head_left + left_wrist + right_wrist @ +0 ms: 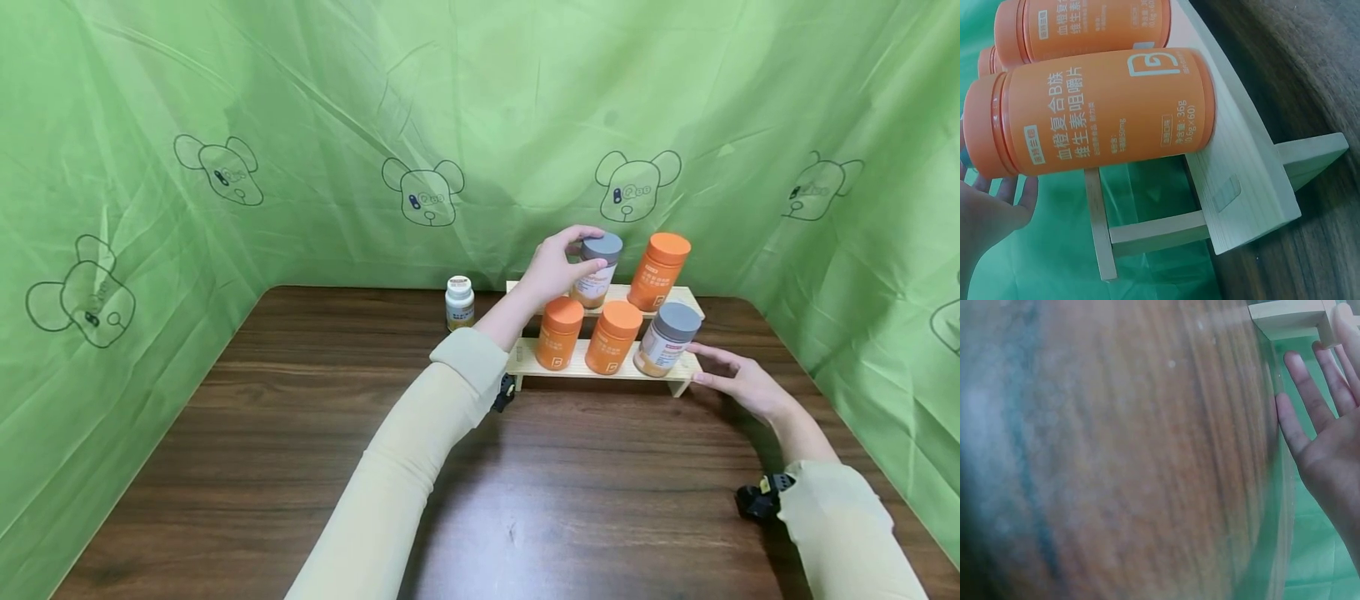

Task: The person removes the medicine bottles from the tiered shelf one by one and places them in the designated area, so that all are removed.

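My left hand [558,265] grips a grey-capped supplement bottle [593,288] on the upper step of a two-step wooden rack [517,360], thumb in front and fingers behind. In the left wrist view an orange bottle [1107,112] hides most of that grip; part of the left hand [991,209] shows below it. By the rack's right end is my right hand [738,385], thumb and fingers extended, close to the lower step; whether it touches is unclear. Another grey-capped bottle [666,342] and two orange bottles [558,335] [614,338] stand on the lower step.
An orange bottle [658,273] stands on the upper step at the right. Left of the rack, a small white-capped bottle [460,304] is on the dark wooden table [300,467]. Green cloth [315,200] encloses the table's back and sides.
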Tool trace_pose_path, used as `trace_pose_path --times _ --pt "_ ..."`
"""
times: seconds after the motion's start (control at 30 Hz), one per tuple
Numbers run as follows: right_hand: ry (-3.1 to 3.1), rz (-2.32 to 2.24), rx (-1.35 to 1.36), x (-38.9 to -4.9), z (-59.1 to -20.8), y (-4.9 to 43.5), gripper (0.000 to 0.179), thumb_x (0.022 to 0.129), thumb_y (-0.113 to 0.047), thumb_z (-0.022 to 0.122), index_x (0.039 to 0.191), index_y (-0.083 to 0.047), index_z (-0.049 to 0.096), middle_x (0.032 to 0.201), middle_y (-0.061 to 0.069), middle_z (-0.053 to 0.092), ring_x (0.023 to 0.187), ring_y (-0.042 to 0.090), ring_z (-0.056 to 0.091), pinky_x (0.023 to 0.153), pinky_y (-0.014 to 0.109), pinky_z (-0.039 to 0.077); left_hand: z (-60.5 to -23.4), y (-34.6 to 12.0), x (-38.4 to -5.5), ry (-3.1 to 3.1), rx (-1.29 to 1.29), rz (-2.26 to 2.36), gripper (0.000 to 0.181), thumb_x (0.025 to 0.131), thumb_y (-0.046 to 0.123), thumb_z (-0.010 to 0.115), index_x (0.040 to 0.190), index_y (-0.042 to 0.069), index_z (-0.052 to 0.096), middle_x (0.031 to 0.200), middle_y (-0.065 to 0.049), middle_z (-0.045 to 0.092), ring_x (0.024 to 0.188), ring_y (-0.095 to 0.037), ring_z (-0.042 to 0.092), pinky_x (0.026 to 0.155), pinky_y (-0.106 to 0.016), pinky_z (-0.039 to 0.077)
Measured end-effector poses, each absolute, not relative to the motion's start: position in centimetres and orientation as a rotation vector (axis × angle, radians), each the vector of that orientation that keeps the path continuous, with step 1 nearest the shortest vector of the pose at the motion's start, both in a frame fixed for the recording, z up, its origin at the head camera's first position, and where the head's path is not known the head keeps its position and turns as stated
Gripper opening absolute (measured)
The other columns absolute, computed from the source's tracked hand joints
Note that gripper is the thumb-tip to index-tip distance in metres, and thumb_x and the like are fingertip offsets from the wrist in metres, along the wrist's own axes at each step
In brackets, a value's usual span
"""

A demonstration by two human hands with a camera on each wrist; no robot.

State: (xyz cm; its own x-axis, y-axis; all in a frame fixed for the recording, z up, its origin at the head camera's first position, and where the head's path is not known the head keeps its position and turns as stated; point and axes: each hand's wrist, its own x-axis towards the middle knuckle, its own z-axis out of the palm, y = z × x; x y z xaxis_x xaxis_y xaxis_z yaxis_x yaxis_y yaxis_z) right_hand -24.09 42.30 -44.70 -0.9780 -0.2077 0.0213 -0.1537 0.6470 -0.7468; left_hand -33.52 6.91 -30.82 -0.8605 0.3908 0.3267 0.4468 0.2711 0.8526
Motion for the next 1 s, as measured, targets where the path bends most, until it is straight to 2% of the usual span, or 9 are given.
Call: trace_pose_path --times 0.23,0.67,1.0 --pt "2.791 -1.265 -0.258 -24.0 -44.8 42.2 0.054 0.091 -0.027 0.064 0.141 -0.019 0.046 0.127 -0.016 0.049 0.109 -0.009 0.042 0.082 0.007 0.038 -30.3 6.3 -33.3 -2.455 -0.797 -1.668 0.042 0.086 0.025 0.07 0.126 0.023 0.057 0.127 0.003 0.057 0.104 -0.014 0.056 0.082 -0.026 0.049" --pt "2.791 -1.235 -0.292 -24.0 -44.6 42.2 0.055 0.091 -0.03 0.063 0.142 -0.02 0.044 0.13 -0.019 0.044 0.111 -0.014 0.035 0.082 0.005 0.035 -28.9 4.5 -32.7 -2.388 -0.808 -1.67 0.042 0.086 0.029 0.07 0.126 0.024 0.058 0.128 0.006 0.057 0.102 -0.012 0.058 0.082 -0.027 0.049" --pt "2.789 -1.241 -0.29 -23.9 -44.5 42.1 0.054 0.091 -0.029 0.063 0.142 -0.021 0.044 0.134 -0.015 0.043 0.116 -0.008 0.034 0.083 0.004 0.033 -27.2 2.6 -31.7 -2.34 -0.754 -1.69 0.044 0.084 0.03 0.072 0.125 0.025 0.059 0.125 0.009 0.058 0.103 -0.011 0.058 0.082 -0.03 0.049"
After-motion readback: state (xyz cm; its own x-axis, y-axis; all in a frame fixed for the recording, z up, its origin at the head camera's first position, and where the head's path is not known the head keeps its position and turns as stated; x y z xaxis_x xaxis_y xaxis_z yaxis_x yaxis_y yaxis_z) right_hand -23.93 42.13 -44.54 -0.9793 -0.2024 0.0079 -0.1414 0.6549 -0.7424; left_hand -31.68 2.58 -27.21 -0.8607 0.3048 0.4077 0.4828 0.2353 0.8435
